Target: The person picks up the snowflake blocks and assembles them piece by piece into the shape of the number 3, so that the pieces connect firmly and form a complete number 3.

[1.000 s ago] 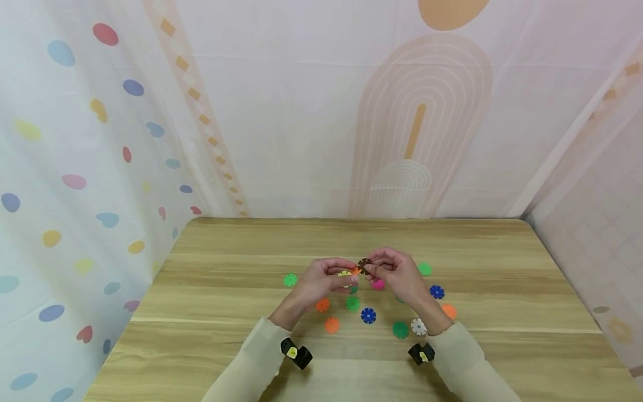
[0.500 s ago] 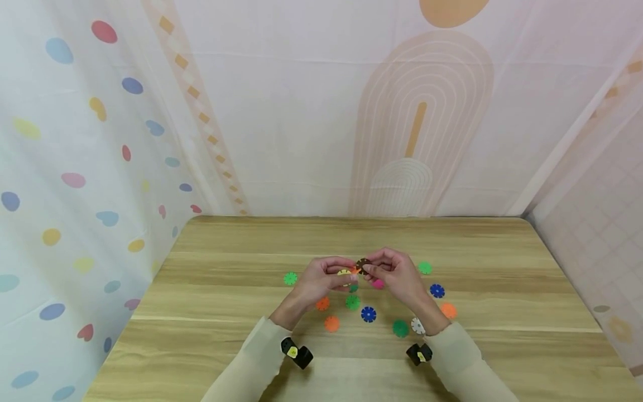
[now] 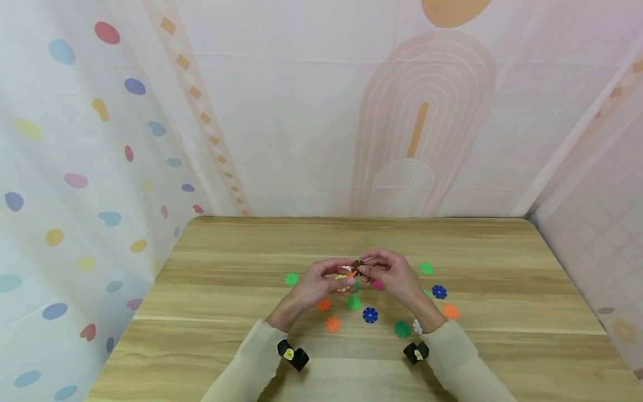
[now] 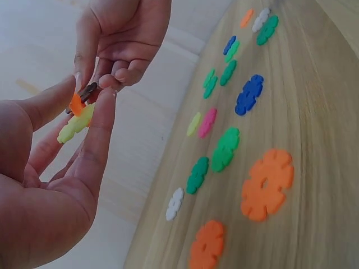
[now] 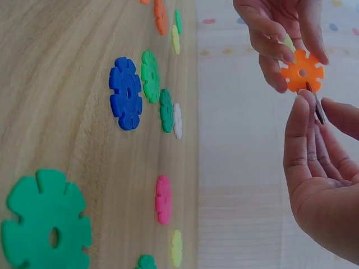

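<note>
Above the wooden table (image 3: 226, 312), the left hand (image 3: 313, 282) pinches a light, stiff orange snowflake disc (image 5: 302, 70) by its rim while the right hand (image 3: 394, 273) pinches a brown disc (image 3: 358, 264) edgewise.

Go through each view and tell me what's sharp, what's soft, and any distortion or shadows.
Head view: even, soft light, faint shadows under the sleeves, wide-angle bend at the table edges. Left wrist view: left hand large and slightly soft, the near orange disc on the table crisp. Right wrist view: the held orange disc sharp, the right hand close and soft, the backdrop washed out.
</note>
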